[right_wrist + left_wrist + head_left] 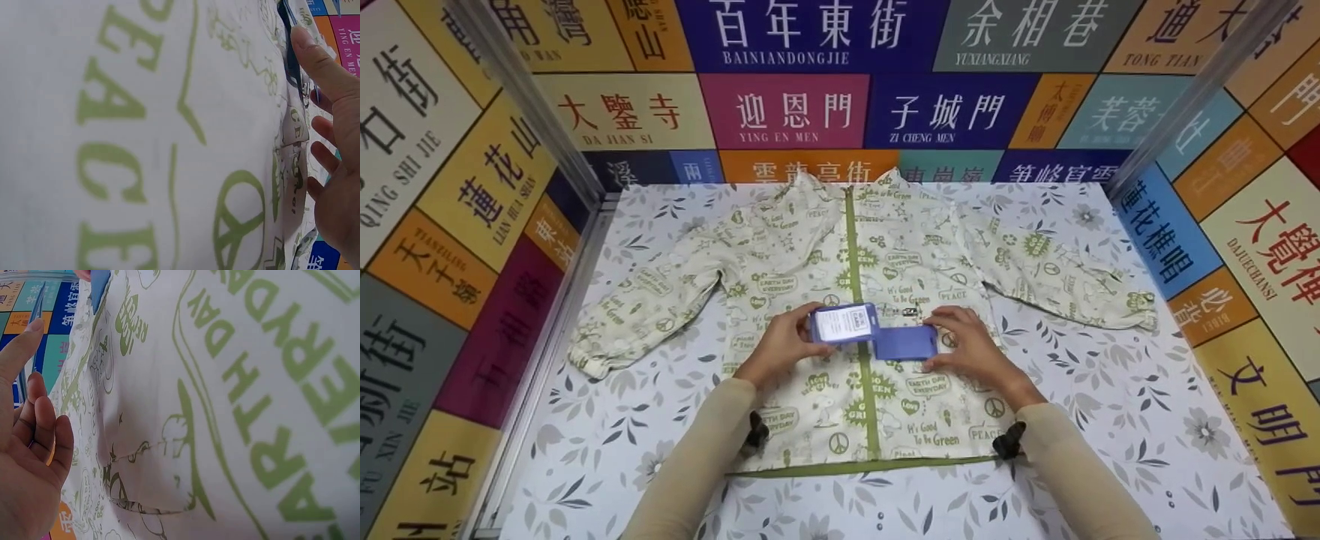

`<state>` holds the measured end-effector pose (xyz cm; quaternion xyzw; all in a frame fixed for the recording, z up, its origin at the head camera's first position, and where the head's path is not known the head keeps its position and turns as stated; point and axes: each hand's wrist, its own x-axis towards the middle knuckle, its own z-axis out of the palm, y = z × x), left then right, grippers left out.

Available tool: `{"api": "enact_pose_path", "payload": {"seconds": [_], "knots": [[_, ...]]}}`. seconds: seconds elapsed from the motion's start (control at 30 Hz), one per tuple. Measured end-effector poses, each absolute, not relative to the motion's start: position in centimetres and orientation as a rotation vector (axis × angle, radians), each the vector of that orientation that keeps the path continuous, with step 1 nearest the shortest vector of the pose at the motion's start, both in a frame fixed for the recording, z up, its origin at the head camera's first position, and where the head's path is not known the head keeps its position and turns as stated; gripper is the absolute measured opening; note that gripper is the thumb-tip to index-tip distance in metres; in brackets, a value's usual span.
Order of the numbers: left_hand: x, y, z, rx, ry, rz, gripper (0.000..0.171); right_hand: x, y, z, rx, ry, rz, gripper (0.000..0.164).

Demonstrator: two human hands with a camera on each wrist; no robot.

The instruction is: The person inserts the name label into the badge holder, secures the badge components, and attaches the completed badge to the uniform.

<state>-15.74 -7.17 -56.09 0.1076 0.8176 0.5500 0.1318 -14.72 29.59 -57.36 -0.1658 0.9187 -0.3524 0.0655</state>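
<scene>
My left hand [781, 339] pinches a blue card holder [846, 324] by its left end, with a white printed card showing in it. In my right hand [969, 343] is a second flat blue piece [906, 343], plain faced, gripped at its right end between thumb and fingers. The two blue pieces meet or overlap slightly at their near ends; whether they are joined I cannot tell. Both are held above a white child's jacket [795, 262] with green print, spread flat with sleeves out. The left wrist view shows the hand [34, 439] side-on; the right wrist view shows the other hand [337, 146].
Beneath the jacket lies a white table covering [660, 465] with grey leaves and flowers. Colourful panels with printed characters [791, 112] enclose the back and both sides. A metal frame edge [551, 330] runs along the left.
</scene>
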Motion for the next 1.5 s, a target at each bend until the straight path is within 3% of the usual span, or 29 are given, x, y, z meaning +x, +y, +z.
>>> {"api": "enact_pose_path", "payload": {"seconds": [0.37, 0.77, 1.5], "knots": [[-15.9, -7.2, -55.8, 0.306, 2.422, 1.547, 0.084, -15.1, 30.2, -54.8, -0.491, 2.752, -1.211, 0.079], [-15.8, -7.2, -55.5, 0.330, 2.467, 1.491, 0.082, -14.9, 30.5, -54.4, -0.389, 2.718, -1.336, 0.071], [-15.9, -6.7, -55.0, 0.405, 2.499, 1.472, 0.082, -15.4, 28.6, -53.2, -0.539, 2.690, -1.370, 0.071]]}}
